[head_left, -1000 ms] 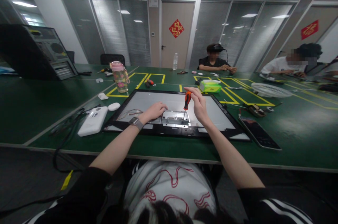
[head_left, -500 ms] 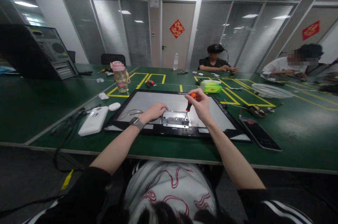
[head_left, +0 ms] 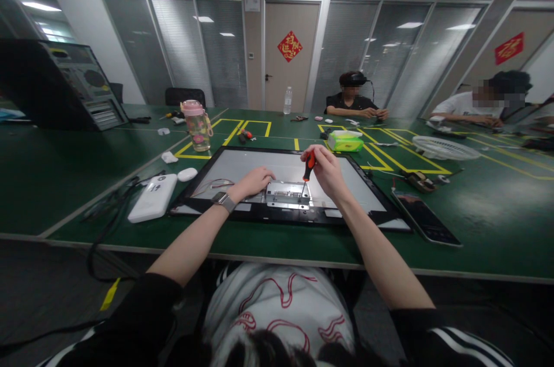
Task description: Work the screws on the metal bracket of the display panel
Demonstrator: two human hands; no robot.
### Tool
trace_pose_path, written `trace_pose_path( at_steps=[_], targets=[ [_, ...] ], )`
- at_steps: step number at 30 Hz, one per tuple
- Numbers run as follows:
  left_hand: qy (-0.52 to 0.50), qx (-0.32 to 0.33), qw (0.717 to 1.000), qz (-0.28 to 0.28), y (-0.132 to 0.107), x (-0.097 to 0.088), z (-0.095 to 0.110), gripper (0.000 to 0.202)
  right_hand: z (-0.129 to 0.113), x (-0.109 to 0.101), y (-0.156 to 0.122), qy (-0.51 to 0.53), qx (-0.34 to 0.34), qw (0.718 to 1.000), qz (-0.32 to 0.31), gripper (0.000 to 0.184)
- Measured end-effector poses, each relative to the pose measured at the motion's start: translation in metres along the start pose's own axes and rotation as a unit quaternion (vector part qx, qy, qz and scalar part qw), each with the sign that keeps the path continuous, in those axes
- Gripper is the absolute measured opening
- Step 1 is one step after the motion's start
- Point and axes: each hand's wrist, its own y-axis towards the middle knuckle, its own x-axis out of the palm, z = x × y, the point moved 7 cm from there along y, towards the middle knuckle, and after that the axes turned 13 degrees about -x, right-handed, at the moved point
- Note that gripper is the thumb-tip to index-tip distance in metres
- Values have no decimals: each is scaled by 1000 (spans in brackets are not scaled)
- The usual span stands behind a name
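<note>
A flat display panel with a black frame lies on the green table in front of me. On its near part sits a silver metal bracket with a hinge-like mechanism. My left hand, a watch on its wrist, has bent fingers gripping the bracket's left end. My right hand is closed around the red-and-black handle of a screwdriver. The screwdriver stands nearly upright, slightly tilted, its tip down at the right end of the bracket. Thin wires lie on the panel left of the bracket.
A white power bank, a white case and black cables lie left. A pink-lidded bottle and a green packet stand beyond the panel. On the right are a phone and a white fan grille. Two people sit across.
My right hand has turned slightly with the screwdriver, and its fingers have shifted on the handle, which shows more now. My left hand and the bracket have stayed in place.
</note>
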Motion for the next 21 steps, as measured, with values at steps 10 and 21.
trace_pose_path(
  at_steps=[10,21],
  targets=[
    [-5,4,1000,0,1,1,-1,36,-1,7,-2,26,42,998,-29,33],
    [0,-11,1000,-8,0,0,0,38,4,1,-2,13,17,1000,-12,21]
  ],
)
